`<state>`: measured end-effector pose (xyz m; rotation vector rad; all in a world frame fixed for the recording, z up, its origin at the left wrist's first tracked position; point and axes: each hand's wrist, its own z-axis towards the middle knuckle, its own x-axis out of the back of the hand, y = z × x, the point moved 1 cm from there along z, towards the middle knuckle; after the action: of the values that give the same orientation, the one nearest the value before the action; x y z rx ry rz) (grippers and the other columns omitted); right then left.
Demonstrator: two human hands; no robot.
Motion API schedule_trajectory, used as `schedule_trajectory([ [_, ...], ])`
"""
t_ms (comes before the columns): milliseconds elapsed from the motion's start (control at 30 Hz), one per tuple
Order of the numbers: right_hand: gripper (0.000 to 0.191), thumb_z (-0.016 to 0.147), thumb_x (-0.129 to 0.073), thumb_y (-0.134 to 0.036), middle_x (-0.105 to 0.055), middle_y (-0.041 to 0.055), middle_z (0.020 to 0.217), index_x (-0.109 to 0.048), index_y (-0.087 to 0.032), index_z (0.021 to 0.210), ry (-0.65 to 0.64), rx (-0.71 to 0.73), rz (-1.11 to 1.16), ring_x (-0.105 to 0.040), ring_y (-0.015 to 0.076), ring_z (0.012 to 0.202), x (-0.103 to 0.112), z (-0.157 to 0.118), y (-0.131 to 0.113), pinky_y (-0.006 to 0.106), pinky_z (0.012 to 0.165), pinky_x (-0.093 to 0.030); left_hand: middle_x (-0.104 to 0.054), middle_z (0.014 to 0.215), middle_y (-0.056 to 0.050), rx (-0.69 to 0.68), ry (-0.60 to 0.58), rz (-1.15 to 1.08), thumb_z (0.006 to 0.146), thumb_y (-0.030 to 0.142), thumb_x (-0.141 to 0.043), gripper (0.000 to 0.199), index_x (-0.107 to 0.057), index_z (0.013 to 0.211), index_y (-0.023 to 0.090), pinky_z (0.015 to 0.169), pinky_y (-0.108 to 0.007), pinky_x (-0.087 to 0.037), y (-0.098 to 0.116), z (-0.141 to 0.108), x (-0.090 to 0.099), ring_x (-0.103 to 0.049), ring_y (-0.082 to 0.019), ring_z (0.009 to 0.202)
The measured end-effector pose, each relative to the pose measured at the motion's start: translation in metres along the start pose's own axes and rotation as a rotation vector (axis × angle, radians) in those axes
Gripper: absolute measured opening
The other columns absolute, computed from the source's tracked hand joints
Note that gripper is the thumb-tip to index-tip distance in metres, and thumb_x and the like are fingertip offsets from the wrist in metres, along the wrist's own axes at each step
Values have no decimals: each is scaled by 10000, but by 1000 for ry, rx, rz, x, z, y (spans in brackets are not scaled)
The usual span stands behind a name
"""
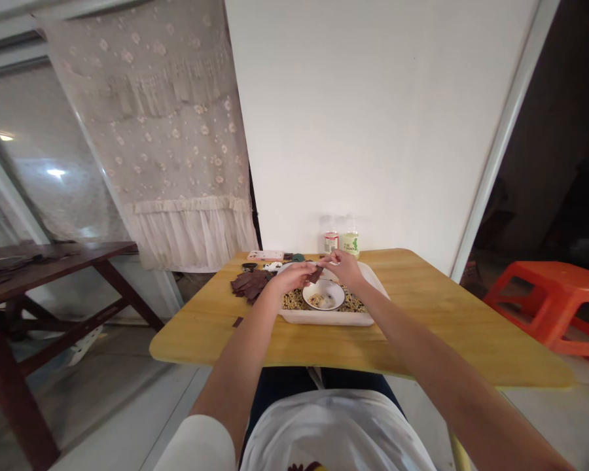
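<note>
My left hand [294,277] has its fingers closed on a small dark brown piece [316,273], flat and thin like cloth or leather. My right hand [347,269] meets it from the other side, fingertips pinched together at the piece's upper edge; whether anything else is between them is too small to tell. Just below both hands, a white bowl [341,301] with a dark rim holds some small pale bits. The bowl sits in a white tray [324,318] spread with small yellowish and dark beads or beans [293,301].
Left of the tray lies a heap of brown pieces [249,285], with a single brown piece [237,322] nearer the front. A pink box [266,255] and two bottles [330,243] stand at the back of the wooden table [451,327]. An orange stool [550,294] is at right.
</note>
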<state>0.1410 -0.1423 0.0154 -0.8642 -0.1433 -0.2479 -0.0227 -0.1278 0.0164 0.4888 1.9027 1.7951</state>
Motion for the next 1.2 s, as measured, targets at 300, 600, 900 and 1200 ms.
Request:
schedule_trajectory([
  [300,442,666,-592,-446,-551,-20,531,-237,-223,523,16,78,-79,-633,233,774,1,-2,-4,267,565,-422,-667,776,-64,-21,65,-69,664,209,-672,132,-601,754,143,526,-168,-436,1,3,3,-622,-128,694],
  [600,436,677,-584,-415,-566,-19,547,-225,-221,524,42,75,-99,-633,225,784,1,-2,-11,255,560,-418,-673,770,-74,-33,82,-70,685,197,-656,120,-594,768,135,534,-170,-459,3,2,3,-633,-132,687],
  [900,414,664,-599,-366,-548,-28,529,-240,-221,520,24,76,-88,-636,218,770,1,-3,-9,250,559,-419,-674,771,-69,-14,97,-57,685,199,-654,117,-595,767,140,570,-188,-466,1,3,4,-635,-138,698],
  [1200,373,677,-577,-301,-527,-32,509,-251,-220,517,-10,115,-120,-636,227,776,0,-2,-7,244,542,-411,-672,738,-50,-27,98,-45,707,181,-627,80,-591,767,145,531,-172,-468,0,5,5,-630,-115,637],
])
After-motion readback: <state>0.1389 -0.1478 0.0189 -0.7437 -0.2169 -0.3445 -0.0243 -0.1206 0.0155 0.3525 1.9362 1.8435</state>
